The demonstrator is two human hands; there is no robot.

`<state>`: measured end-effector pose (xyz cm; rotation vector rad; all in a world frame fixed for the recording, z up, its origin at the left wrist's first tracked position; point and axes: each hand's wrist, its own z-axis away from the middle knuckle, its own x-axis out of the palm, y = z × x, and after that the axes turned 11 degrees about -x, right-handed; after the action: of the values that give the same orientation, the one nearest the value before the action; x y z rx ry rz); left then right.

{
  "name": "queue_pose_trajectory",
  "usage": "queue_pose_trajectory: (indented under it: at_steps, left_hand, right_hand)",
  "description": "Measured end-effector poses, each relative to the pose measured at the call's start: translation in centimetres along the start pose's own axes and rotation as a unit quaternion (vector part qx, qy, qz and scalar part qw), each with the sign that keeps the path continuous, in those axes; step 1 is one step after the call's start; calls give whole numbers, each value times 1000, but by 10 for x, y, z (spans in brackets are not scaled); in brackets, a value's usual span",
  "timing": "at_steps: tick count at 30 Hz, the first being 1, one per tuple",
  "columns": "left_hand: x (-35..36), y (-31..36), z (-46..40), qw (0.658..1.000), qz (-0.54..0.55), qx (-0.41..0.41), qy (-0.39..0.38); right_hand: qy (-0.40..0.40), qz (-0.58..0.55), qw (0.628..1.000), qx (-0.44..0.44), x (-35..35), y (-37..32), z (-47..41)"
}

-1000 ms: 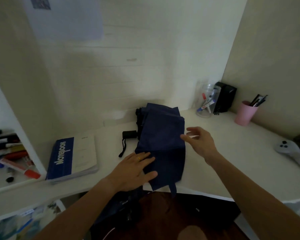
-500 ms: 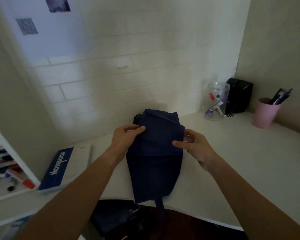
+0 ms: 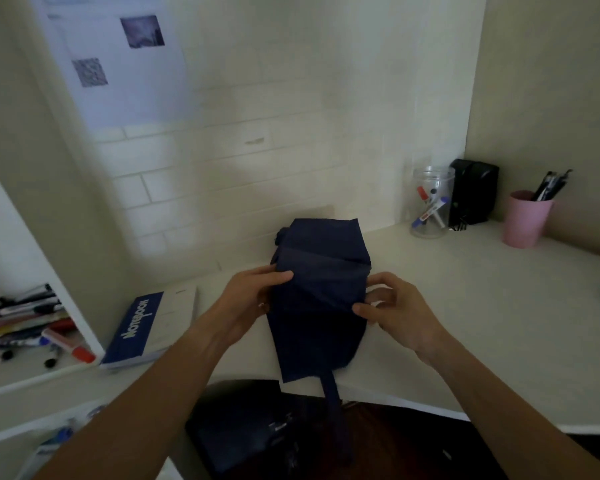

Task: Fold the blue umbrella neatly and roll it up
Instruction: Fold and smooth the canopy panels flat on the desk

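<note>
While blue umbrella (image 3: 321, 296) lies flattened on white surface (image 3: 465, 306), strap dangling off front edge, left hand (image 3: 253, 299) pinches its left side, right hand (image 3: 392, 313) pinches right fold

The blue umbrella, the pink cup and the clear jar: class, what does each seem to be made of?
Blue umbrella: thin woven fabric, probably nylon or polyester; it creases and folds flat. Pink cup: matte, opaque, likely plastic. Clear jar: transparent, markers visible inside; plastic or glass, cannot tell which.
</note>
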<state>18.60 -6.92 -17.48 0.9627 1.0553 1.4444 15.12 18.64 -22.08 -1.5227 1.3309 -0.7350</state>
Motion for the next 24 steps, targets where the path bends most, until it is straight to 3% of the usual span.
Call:
queue_pose_trajectory:
  at_steps: [2,5,8,10,15,20,24]
  left_hand:
    - [-4,-9,9,999,-29,3,-12]
    - [-9,-26,15,997,-63,27,33]
    - [-13,-45,17,991,-104,49,70]
    - [-14,-56,19,990,-106,63,72]
    - [-11,-69,22,984,-126,103,74]
    - [-12,-79,24,973,-167,106,118]
    - [-18,-90,32,955,-235,118,138]
  right_hand:
    - [15,60,997,-46,6,3,8]
    - [16,206,970,-132,11,11,18]
    - [23,278,942,-187,15,14,28]
    - [18,286,939,-191,17,13,33]
    - [42,163,982,-91,26,9,32]
    - [31,291,944,-149,23,11,37]
    - [-34,367,905,-213,17,16,49]
